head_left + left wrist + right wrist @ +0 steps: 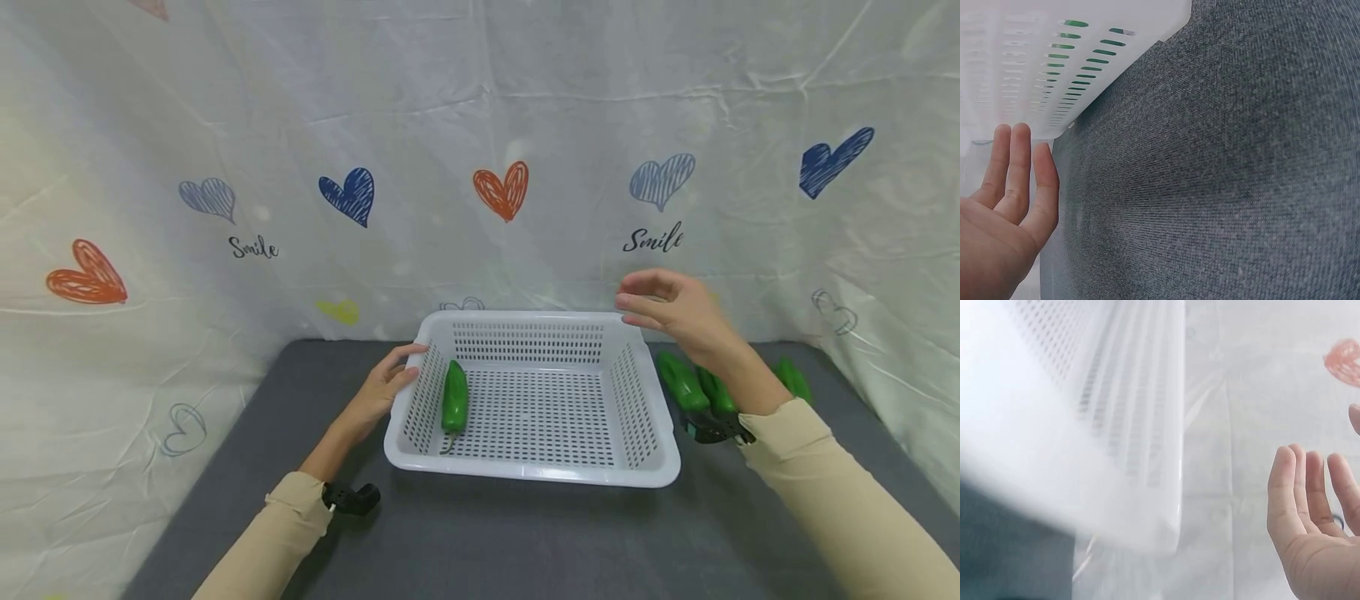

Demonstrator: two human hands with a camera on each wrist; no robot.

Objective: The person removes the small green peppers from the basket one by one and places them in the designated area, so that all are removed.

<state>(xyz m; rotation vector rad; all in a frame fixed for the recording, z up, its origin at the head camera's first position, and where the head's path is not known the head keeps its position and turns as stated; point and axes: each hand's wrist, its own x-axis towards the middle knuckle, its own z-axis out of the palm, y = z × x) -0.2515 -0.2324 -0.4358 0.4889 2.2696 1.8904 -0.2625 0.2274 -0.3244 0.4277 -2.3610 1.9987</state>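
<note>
A white plastic basket [532, 477] with slotted walls sits on the dark table. Inside it, along the left wall, lies one long green pepper [454, 398], its stem toward the front. My left hand [380, 389] is at the basket's left rim, thumb and fingertips right by the edge. In the left wrist view its fingers [1019, 165] stretch out beside the outer wall. Raised over the back right corner, my right hand [675, 312] holds nothing, its fingers apart and gently bent.
Several green peppers [681, 382] lie on the table right of the basket, partly hidden by my right forearm. A pale curtain [420, 108] printed with hearts hangs behind the table [525, 542] and at its sides.
</note>
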